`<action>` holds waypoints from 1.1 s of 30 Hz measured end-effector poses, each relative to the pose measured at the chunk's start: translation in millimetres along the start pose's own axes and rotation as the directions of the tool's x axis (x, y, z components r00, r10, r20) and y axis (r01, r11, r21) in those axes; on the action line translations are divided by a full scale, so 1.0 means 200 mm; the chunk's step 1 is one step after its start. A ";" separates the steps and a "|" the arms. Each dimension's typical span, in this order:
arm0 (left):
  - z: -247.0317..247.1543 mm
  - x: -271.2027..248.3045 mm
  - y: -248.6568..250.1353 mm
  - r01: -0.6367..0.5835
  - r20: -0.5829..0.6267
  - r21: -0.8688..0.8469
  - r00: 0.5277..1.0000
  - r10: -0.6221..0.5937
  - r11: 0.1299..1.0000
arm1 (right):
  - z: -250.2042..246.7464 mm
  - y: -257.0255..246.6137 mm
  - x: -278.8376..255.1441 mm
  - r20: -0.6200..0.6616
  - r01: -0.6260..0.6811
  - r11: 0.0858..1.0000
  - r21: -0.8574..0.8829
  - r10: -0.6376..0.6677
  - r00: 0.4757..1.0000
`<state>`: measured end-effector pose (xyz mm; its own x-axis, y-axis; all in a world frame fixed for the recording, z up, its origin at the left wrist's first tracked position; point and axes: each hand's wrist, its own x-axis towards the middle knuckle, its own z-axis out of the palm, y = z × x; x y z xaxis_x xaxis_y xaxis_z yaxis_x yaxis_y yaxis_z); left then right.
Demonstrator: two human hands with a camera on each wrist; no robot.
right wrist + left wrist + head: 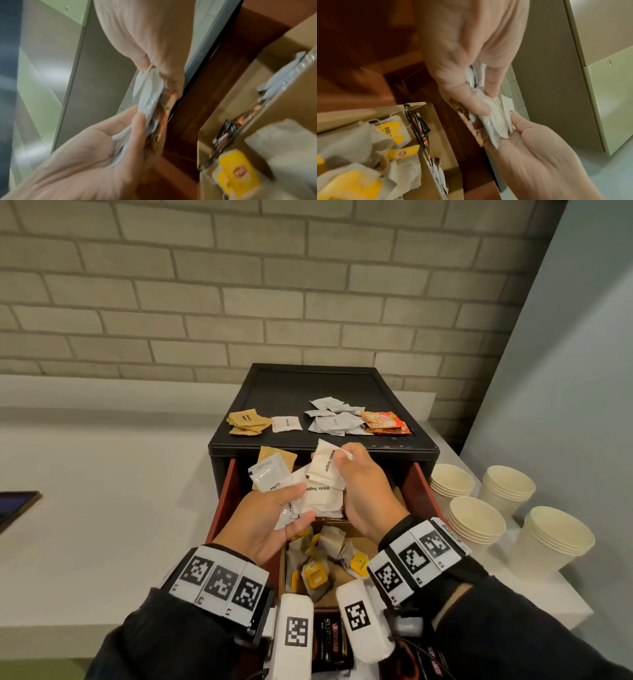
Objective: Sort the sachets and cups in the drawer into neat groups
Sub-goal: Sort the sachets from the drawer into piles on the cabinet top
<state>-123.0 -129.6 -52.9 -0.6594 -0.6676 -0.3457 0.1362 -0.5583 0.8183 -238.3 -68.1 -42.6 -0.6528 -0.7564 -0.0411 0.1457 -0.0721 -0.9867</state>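
Note:
My left hand [305, 503] holds a fanned bundle of sachets [318, 498] over the open red drawer [226, 491], thumb on top and fingers beneath. The bundle includes white sugar sachets, a white coffee sachet [270, 474] and a brown one [277, 457]. My right hand [340, 460] pinches the top white sugar sachet [327, 463] at the bundle's far end. Both wrist views show the bundle [494, 124] [149, 94] edge-on between the two hands. Several stacks of paper cups [476, 523] stand on the counter to the right.
On the black cabinet top [308, 385] lie brown sachets [247, 422], one white sachet [286, 423], a white pile [334, 417] and orange sachets [385, 422]. Yellow-tagged tea bags [317, 573] and dark coffee sachets [330, 642] lie in the drawer. A tablet [17, 505] sits far left.

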 end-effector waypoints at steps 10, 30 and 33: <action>-0.01 0.01 0.02 -0.028 -0.094 -0.084 0.995 0.020 0.996 | -0.02 0.01 -0.04 0.150 0.234 0.791 -0.565 -0.181 0.972; -0.01 0.01 0.01 -0.006 0.062 -0.116 0.998 0.013 0.993 | -0.07 0.00 0.00 0.032 0.146 0.944 -0.295 -0.143 0.989; -0.01 0.02 0.01 -0.032 0.017 -0.115 0.999 0.034 0.993 | -0.08 -0.01 0.01 -0.062 0.146 0.950 -0.277 -0.169 0.984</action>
<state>-122.6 -134.1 -54.0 -0.6668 -0.6777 -0.3099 0.2411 -0.5897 0.7708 -251.5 -59.7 -42.7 -0.7125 -0.6918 0.1170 -0.1631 0.0012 -0.9866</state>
